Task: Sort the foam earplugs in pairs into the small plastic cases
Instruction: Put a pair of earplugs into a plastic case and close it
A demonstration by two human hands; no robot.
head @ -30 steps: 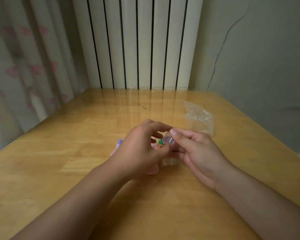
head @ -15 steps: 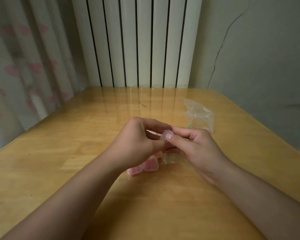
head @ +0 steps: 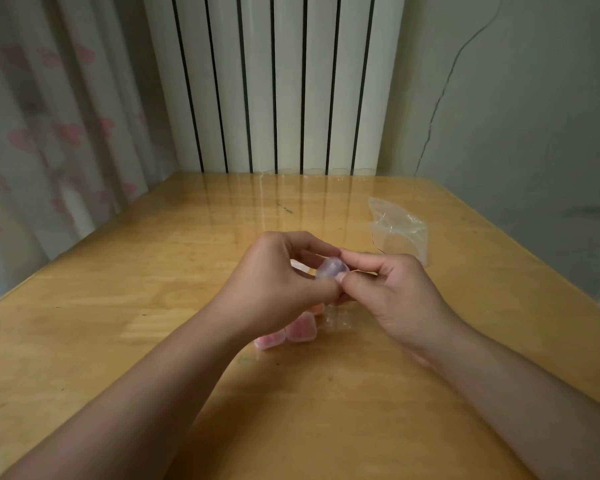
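At frame centre, the left hand [head: 274, 275] and right hand [head: 392, 292] met above the wooden table [head: 118, 306], both pinching one small translucent purple case [head: 331, 268]. Its orientation and contents could not be made out behind the fingertips. Below the hands lay pink cases [head: 291, 332], partly hidden; a clear plastic bag [head: 397, 230] sat toward the right.

Two hands [head: 336, 285], three pink cases [head: 300, 327], one clear case [head: 331, 268], one plastic bag [head: 397, 228].
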